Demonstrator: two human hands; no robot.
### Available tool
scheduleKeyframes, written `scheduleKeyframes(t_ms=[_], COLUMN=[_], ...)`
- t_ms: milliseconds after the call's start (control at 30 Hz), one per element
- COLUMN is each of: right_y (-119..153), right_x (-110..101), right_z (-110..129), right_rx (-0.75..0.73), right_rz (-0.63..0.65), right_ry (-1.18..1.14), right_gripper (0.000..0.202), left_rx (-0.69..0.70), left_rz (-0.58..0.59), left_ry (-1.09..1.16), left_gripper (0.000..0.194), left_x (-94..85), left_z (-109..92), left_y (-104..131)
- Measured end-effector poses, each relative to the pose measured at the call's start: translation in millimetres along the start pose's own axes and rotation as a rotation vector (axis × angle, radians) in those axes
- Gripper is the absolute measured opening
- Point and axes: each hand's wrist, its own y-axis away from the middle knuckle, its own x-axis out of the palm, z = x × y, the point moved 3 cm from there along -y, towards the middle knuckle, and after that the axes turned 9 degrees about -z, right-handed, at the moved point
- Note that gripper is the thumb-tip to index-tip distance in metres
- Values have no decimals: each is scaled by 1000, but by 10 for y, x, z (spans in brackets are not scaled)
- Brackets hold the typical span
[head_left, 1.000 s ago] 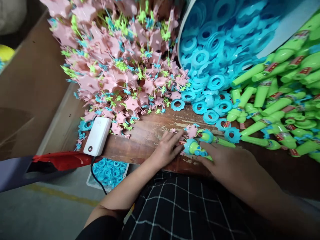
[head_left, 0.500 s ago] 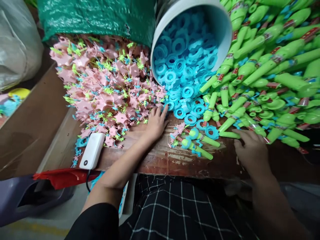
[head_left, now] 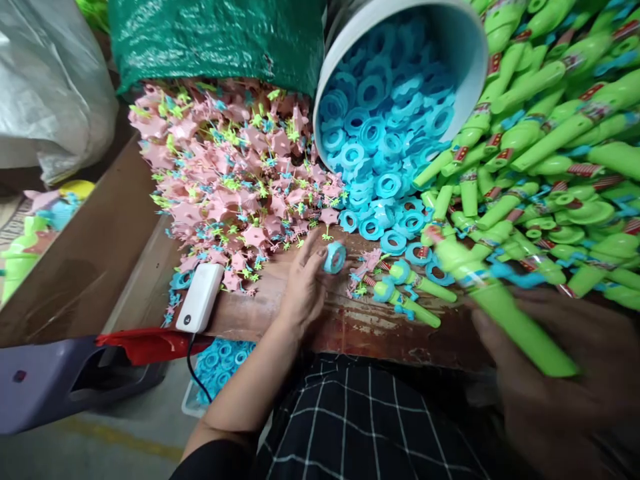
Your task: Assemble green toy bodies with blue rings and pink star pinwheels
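My left hand (head_left: 303, 293) is pinched on a blue scalloped ring (head_left: 329, 261), held just above the wooden table (head_left: 260, 313). On the right, my right hand (head_left: 595, 353) is closed around a green plastic tube toy (head_left: 515, 323) with a blue crank-like part on its side. That toy is tilted and blurred by motion. Between my hands, two assembled green toys (head_left: 417, 312) with blue rings and pink tips lie on the table. Loose blue rings (head_left: 393, 242) spill towards them from a tipped white bucket (head_left: 475, 60).
Pink star-shaped pieces (head_left: 220, 207) with small green and blue figures pour from a green sack (head_left: 215, 43). Many green toys (head_left: 545, 140) are heaped at right. A white power bank (head_left: 201, 297) with a cable lies near the left front edge, by a cardboard wall (head_left: 75, 247).
My left hand has lifted a blue ring and drawn it back towards me. My right hand has picked up a green toy and raised it nearer the camera. The view has shifted slightly.
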Motion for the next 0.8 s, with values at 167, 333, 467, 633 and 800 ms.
scheduleKeyframes(t_ms=[167, 333, 467, 633, 800], right_y=[280, 589, 648, 660, 748], right_x=[546, 762, 812, 914, 930], right_z=[199, 6, 9, 103, 223], right_rx=[-18, 387, 472, 473, 1100], right_rz=[259, 474, 482, 533, 890], right_ry=[-246, -361, -399, -354, -970], right_gripper=[29, 28, 30, 35, 53], left_rx=[-131, -67, -72, -19, 15], left_rz=[-86, -205, -175, 128, 406], left_ry=[334, 360, 390, 193, -33], left_gripper=[45, 34, 31, 69, 83], left_x=[171, 13, 37, 197, 133], left_z=[42, 66, 110, 176, 122], left_y=[180, 119, 188, 440, 615])
